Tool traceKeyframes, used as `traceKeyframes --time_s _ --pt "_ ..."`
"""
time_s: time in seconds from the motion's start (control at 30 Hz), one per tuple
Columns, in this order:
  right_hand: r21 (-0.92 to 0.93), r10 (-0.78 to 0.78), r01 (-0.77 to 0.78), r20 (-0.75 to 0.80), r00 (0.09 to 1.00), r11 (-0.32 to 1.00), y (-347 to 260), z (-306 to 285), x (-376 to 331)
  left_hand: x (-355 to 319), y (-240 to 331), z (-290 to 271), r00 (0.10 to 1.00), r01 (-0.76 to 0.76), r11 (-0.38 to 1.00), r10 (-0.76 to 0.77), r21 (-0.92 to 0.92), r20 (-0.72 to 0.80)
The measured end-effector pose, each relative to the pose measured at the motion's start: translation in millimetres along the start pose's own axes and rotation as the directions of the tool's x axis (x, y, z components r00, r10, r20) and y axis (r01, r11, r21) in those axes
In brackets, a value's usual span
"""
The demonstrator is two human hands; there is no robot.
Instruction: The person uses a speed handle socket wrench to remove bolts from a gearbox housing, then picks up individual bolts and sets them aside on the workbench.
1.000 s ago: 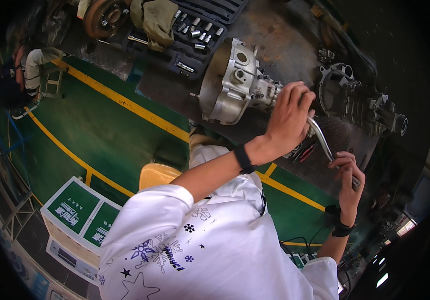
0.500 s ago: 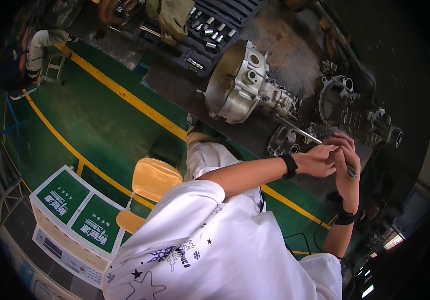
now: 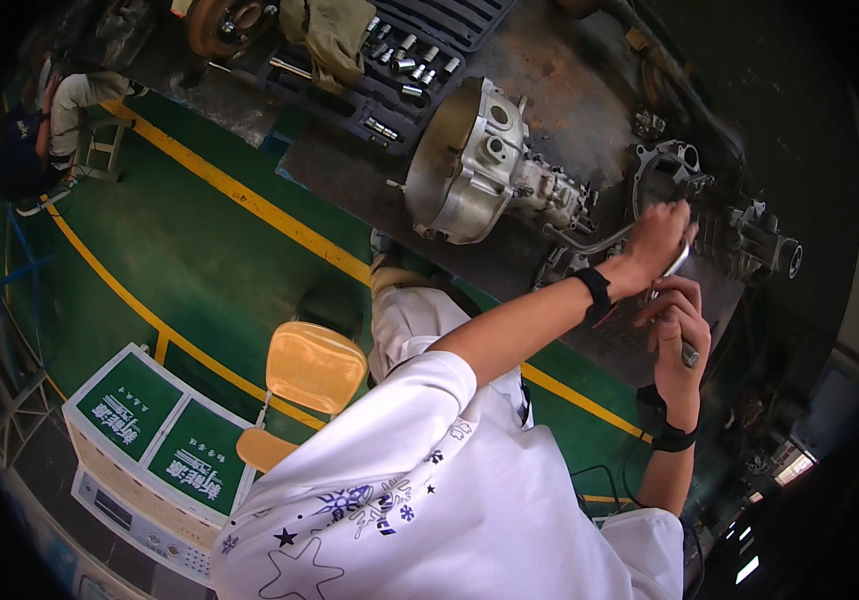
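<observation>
My left hand [image 3: 656,242], slightly blurred, is closed round a long metal bar [image 3: 590,245] whose far end reaches left toward the gearbox shaft. Just below it, my right hand [image 3: 680,325] has its fingers curled round a metal tool handle [image 3: 690,354], the end of which sticks out below the palm. A shiny curved metal piece [image 3: 685,260] shows between the hands; whether it belongs to the handle I cannot tell. Left of the hands lies a silver gearbox housing [image 3: 460,165] with its exposed gear shaft [image 3: 555,195]. A small round metal part [image 3: 558,268] sits partly behind my left forearm.
A socket set case [image 3: 390,100] with loose sockets lies on the dark workbench [image 3: 340,185], a drab cloth [image 3: 328,45] over it. Another casing [image 3: 750,240] stands right of my hands. A yellow chair [image 3: 315,365] and white machine [image 3: 150,450] stand lower left; a seated person [image 3: 40,130] is far left.
My left hand has moved up and away from the right hand, which has dropped slightly lower. The bar has shifted with the left hand, and the shiny curved piece has come into sight.
</observation>
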State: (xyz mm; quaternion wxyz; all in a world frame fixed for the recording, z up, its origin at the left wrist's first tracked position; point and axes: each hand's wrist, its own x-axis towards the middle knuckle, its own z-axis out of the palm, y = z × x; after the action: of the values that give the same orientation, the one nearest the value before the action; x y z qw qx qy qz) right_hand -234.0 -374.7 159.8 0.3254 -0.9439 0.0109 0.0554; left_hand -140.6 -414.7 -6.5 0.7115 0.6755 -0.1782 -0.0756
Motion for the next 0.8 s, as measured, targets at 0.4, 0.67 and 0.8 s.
traceKeyframes --time_s 0.4,0.67,0.8 --pt "0.473 0.471 -0.328 -0.22 0.854 0.817 110 -37 -28 -92 24 -135 0.938 -0.178 0.984 0.178 -0.028 0.297" --pt "0.733 0.063 -0.07 0.037 0.997 0.677 31 -19 -64 -94 93 -160 0.944 -0.317 0.948 0.315 0.01 0.096" --pt "0.303 0.399 -0.572 0.475 0.784 0.762 124 32 -52 -128 75 -167 0.943 -0.26 0.965 0.26 -0.03 0.208"
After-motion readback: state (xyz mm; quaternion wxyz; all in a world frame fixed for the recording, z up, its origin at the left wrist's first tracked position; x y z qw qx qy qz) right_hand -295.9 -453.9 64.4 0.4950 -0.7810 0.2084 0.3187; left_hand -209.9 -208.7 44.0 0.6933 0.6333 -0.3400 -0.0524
